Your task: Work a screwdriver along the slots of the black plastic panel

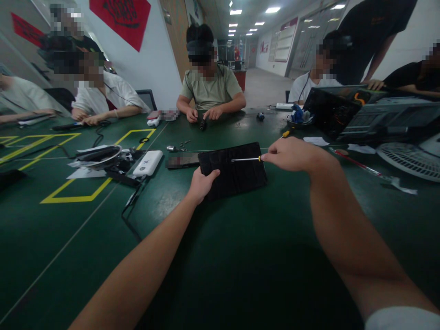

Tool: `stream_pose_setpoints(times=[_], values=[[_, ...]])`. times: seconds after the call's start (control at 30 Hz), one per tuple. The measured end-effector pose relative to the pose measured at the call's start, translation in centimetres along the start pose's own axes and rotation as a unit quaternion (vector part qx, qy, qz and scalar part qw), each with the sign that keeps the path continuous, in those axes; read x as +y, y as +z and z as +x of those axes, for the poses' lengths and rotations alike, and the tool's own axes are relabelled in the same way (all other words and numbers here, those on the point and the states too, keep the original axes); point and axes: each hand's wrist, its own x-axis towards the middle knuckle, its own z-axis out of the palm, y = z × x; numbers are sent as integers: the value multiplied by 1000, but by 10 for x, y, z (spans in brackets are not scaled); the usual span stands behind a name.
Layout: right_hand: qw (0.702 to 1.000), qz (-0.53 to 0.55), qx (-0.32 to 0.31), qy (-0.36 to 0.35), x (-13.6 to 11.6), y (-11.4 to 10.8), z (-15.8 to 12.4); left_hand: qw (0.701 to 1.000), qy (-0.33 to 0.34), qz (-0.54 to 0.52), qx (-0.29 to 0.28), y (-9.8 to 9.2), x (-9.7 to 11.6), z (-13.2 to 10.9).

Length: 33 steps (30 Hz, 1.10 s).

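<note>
A flat black rectangular panel [237, 176] is held tilted above the green table [261, 247]. My left hand [203, 184] grips its left edge, the thumb lying over the front face. From the right, my right hand [292, 155] is closed round the yellow and dark handle of a screwdriver [245, 160]. The metal shaft points left across the panel, and its tip is at a small round spot near the panel's upper middle. Behind the panel's left side lies a flat dark strip [182, 160].
A white power bank [147, 163] and a pile of cables and papers [99, 158] lie left. Small metal parts [175, 148] are beyond the panel. At right are a white fan [412, 160], a large computer case [388, 114] and a red-and-clear tube [364, 167]. People sit around the table.
</note>
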Motion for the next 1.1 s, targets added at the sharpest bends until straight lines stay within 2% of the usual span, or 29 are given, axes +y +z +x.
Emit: stream_pose_setpoints(times=[1.1], values=[[1000, -3, -3, -4, -3, -1, 0, 1000, -11, 1, 9, 1, 2, -1]])
